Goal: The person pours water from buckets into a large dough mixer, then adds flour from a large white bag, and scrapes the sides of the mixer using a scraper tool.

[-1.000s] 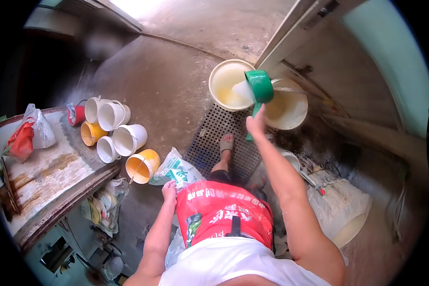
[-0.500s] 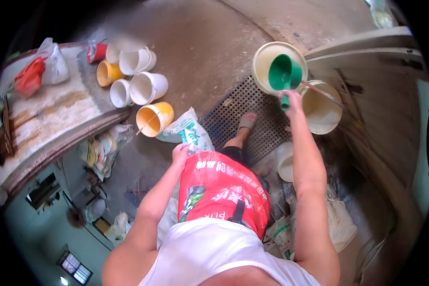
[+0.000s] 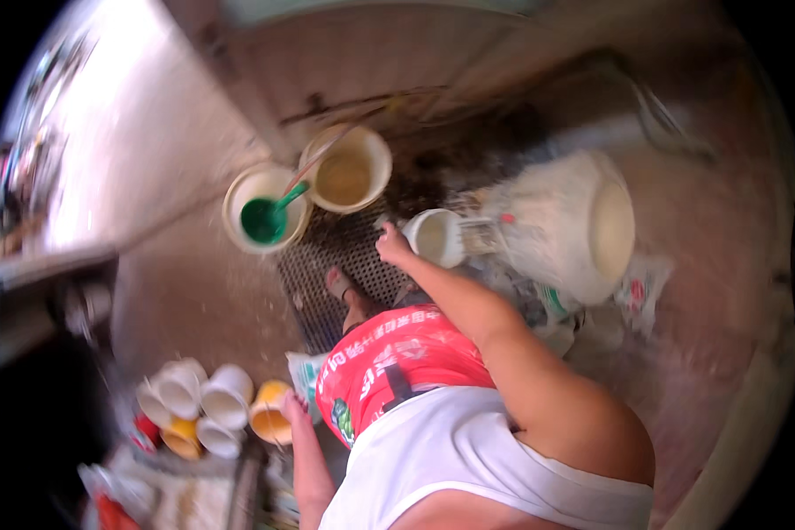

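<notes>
My right hand (image 3: 392,246) is stretched out beside the rim of a small white bucket (image 3: 435,237). Its fingers look curled around something too small and blurred to name. A green dipper (image 3: 265,221) lies inside a large pale bucket (image 3: 231,208), its handle leaning on the far rim toward a second cream bucket (image 3: 382,163). My left hand (image 3: 295,408) hangs low, overlapping the right edge of a yellow bucket (image 3: 271,412). Motion smears its fingers, and I cannot tell whether it touches the bucket.
A thin stick (image 3: 320,152) crosses the two large buckets. Underfoot is a perforated dark mat (image 3: 309,305). To the right stands a big whitish container (image 3: 583,225) with sacks (image 3: 645,287) by it. Several white buckets (image 3: 227,396) cluster at the lower left, near a ledge (image 3: 185,495).
My view has turned right. My right hand has let go of the green dipper, which now lies in the large bucket, and has moved to the small white bucket.
</notes>
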The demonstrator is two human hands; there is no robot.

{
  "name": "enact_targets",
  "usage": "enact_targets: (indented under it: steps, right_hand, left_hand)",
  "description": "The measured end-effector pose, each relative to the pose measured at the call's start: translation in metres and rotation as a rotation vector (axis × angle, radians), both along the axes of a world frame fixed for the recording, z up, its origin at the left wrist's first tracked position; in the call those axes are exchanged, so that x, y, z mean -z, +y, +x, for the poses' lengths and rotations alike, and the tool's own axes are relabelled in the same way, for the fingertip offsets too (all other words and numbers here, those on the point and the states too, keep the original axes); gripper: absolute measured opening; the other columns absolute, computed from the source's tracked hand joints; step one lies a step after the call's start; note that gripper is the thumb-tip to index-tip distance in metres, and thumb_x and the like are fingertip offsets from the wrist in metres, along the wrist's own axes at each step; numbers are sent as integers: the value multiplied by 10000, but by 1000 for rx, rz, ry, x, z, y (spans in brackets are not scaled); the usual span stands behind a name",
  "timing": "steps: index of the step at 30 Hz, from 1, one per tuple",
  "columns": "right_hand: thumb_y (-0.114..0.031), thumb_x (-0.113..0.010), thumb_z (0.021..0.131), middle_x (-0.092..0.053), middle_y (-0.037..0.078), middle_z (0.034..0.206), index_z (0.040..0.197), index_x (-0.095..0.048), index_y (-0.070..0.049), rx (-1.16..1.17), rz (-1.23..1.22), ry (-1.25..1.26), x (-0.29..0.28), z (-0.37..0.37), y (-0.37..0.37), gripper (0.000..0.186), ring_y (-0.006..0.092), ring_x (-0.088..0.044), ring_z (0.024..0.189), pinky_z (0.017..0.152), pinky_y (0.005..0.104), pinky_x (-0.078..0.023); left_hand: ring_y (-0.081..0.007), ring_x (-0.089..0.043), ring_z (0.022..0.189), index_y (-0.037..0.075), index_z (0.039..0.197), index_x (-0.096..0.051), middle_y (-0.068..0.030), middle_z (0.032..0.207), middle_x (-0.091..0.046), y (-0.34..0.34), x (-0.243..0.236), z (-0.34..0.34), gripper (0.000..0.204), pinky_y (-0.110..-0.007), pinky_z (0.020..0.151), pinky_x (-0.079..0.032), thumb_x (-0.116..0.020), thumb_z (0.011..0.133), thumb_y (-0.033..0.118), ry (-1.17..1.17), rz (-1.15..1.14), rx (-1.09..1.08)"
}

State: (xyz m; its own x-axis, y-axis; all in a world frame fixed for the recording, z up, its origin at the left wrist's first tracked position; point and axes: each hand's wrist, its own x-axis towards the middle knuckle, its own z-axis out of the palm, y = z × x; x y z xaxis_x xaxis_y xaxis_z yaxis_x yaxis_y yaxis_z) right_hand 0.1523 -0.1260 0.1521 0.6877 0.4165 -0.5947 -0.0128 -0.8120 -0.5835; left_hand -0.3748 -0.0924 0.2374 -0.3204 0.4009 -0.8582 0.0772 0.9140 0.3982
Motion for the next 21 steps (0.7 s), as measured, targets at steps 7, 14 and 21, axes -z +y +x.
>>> enact_targets:
  steps: [7,14,21]
  right_hand:
    - [-118,-565,785,-649,205,997,1300,-469,-84,410,-43,-154,-148,39,-274,526,324,-667,806,674,432,-533]
    - [-148,-558,774,-578,255,1173,1252,-482,-26,969,63,-161,-94,-69,-501,500,402,-553,1099,922,464,-451]
    - [-119,-613,727,-656,164,947,978,-674,-34,978,-342,-18,-103,-177,-625,272,332,-648,689,549,369,-512]
  left_hand:
    - [-97,-452,464,23,1063,-608,-2,648,-501,37,-89,81,264,-221,382,-354,-507,820,19,-17,94,403]
    - [-91,-427,469,9,1055,-590,-2,651,-486,102,-135,184,244,-203,393,-338,-524,821,-6,-382,246,700]
    - [-105,-481,503,20,1101,-584,-29,752,-540,17,-209,360,258,-210,416,-362,-540,850,52,-386,336,918]
